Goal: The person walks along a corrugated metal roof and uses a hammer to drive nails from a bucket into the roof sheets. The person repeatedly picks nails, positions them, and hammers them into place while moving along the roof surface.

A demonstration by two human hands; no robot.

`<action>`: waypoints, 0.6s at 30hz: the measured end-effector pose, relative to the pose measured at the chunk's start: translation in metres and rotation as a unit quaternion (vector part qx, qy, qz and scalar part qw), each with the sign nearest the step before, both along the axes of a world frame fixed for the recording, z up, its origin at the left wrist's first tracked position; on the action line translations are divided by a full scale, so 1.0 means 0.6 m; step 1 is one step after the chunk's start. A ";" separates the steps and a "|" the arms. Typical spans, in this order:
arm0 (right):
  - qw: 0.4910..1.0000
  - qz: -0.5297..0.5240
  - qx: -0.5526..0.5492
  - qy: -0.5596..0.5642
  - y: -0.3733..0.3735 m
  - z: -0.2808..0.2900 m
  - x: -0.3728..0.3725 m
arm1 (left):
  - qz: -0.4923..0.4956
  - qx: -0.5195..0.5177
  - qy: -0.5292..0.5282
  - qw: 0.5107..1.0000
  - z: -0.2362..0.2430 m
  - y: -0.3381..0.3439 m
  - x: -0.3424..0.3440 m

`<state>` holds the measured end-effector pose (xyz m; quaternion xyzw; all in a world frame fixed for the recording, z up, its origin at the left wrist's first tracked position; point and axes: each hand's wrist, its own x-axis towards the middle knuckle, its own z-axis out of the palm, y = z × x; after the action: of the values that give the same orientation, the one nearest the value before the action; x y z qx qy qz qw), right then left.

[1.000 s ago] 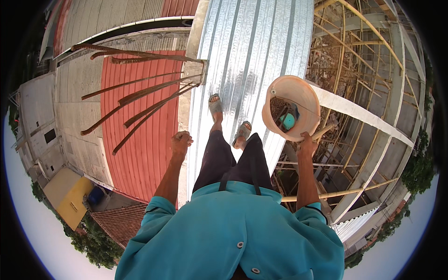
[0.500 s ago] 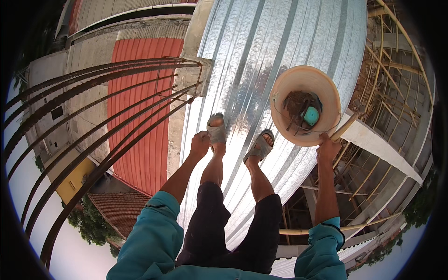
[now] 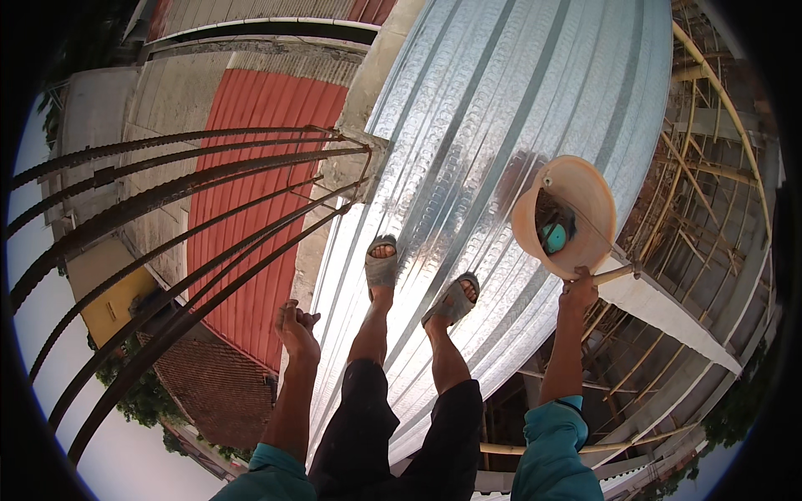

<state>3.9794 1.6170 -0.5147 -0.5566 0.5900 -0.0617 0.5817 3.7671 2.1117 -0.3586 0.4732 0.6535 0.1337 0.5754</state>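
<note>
My right hand [image 3: 578, 288] grips a pale orange plastic bucket [image 3: 595, 200] at its near side, together with a wooden-handled tool [image 3: 615, 274] sticking out rightward. A turquoise round object [image 3: 554, 238] and dark, indistinct items lie inside the bucket. My left hand [image 3: 296, 332] is empty, its fingers loosely bent and apart, near long rusty rebar rods [image 3: 213, 171] rising from a concrete column top [image 3: 368, 146]. Both my sandalled feet [image 3: 383, 269] stand on shiny corrugated metal sheeting [image 3: 468, 100].
Left and below are a red metal roof [image 3: 251, 108], grey roofing [image 3: 150, 117], a tiled roof [image 3: 200, 392] and a yellow wall [image 3: 117, 309]. At the sheeting's right edge is a drop to bamboo scaffolding [image 3: 693, 184] and a pale concrete beam [image 3: 677, 309].
The rebar rods now spread larger across the left. My feet have shifted on the sheeting. The bucket swung rightward, and my left hand moved left from near my foot, its fingers loosening.
</note>
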 end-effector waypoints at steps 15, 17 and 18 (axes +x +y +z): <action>0.996 -0.001 0.085 -0.007 -0.074 -0.140 0.049 | -0.208 0.377 -0.048 0.901 0.244 0.193 0.074; 0.994 0.031 0.104 0.027 -0.078 -0.136 0.032 | -0.395 0.548 0.276 0.683 0.237 0.199 0.079; 0.992 0.047 0.112 0.046 -0.088 -0.132 0.023 | -0.429 0.578 0.366 0.590 0.231 0.197 0.083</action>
<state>3.9933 1.5642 -0.5940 -0.5175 0.5924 0.0578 0.6147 3.8171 2.2299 -0.2200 0.9410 0.3160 0.0365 -0.1157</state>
